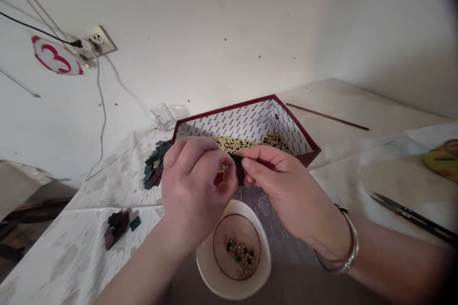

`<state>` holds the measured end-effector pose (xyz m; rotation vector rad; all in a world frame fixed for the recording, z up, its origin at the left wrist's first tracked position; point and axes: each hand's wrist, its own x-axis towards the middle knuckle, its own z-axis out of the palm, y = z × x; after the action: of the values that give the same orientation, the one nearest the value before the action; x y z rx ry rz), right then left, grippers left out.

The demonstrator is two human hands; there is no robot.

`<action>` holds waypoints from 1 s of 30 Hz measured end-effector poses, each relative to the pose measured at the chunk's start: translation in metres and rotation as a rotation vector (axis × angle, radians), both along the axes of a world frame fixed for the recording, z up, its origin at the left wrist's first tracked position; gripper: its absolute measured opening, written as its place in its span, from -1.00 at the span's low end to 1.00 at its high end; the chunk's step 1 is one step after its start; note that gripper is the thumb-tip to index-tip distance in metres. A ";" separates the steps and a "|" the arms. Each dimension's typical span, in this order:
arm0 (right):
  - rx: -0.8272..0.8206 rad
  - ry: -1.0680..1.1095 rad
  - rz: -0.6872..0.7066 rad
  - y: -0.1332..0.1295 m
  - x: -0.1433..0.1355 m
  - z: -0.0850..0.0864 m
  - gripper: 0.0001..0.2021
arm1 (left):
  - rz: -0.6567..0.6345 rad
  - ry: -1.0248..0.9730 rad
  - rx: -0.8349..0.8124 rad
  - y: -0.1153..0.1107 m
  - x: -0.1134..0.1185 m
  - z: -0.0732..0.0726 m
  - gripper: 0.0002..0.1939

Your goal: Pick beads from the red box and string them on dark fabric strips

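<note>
My right hand pinches a small flat dark piece between thumb and fingers. Close against it, my left hand is closed with thumb and forefinger together; what sits in that pinch is too small to tell. Behind both hands stands a dark red box, white and printed inside, with many gold and black beads in it. Below the hands, a white bowl holds more gold and black beads and a tiny green bit.
Dark green pieces are heaped left of the box, by a glass mug. Dark scraps lie nearer on the left. To the right are a thin brown stick, black snips and a yellow object.
</note>
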<state>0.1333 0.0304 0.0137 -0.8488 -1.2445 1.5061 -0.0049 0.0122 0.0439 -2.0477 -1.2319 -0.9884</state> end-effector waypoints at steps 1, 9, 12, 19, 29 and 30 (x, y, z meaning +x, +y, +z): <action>-0.007 -0.021 -0.025 0.000 0.000 0.000 -0.78 | 0.015 -0.002 0.003 0.000 -0.001 0.000 -0.92; 0.006 0.002 -0.015 0.000 0.000 0.000 -0.79 | 0.004 0.026 -0.004 -0.001 -0.001 -0.001 -0.91; -0.009 -0.037 -0.051 -0.001 0.000 -0.001 -0.76 | 0.027 0.014 -0.011 0.000 -0.002 0.001 -0.91; 0.006 0.019 -0.019 0.001 -0.001 0.000 -0.79 | -0.017 0.033 -0.030 -0.001 0.000 -0.001 -0.91; -0.001 0.031 -0.024 0.001 -0.002 -0.001 -0.80 | -0.025 0.038 -0.030 0.001 -0.001 -0.001 -0.92; -0.009 0.044 -0.018 0.001 -0.002 -0.001 -0.80 | -0.037 0.033 -0.037 0.000 0.000 -0.001 -0.92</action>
<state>0.1317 0.0315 0.0124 -0.8256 -1.1959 1.5093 -0.0053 0.0127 0.0426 -2.1139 -1.2084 -0.9513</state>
